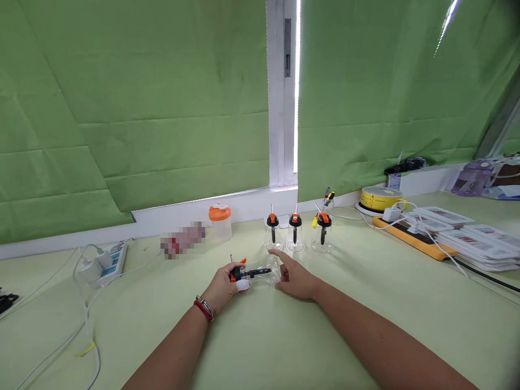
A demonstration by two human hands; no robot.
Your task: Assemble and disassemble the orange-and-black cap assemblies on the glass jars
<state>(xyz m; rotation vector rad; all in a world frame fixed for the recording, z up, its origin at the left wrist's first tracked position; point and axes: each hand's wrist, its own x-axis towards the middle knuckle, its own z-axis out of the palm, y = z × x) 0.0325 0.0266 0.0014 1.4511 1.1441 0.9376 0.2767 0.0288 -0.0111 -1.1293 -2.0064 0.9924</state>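
Observation:
My left hand (226, 286) is closed round the black and orange cap (235, 274) of a clear bottle (266, 270), which lies on its side just above the table. A black stem (259, 272) runs from the cap into the bottle, and a white wrap covers the left thumb. At the bottle's base, my right hand (297, 275) curves its index finger and thumb round the clear wall. Behind the hands stand three similar upright bottles: a left one (273, 230), a middle one (295, 233) and a right one (323, 233) with a yellow tag.
A cup with an orange lid (220, 223) stands by the wall. To the left are a white power strip (116, 262) and loose cables (87, 309). On the right lie an orange power strip (414, 238), stacked printed cards (479, 246) and a yellow round container (379, 199).

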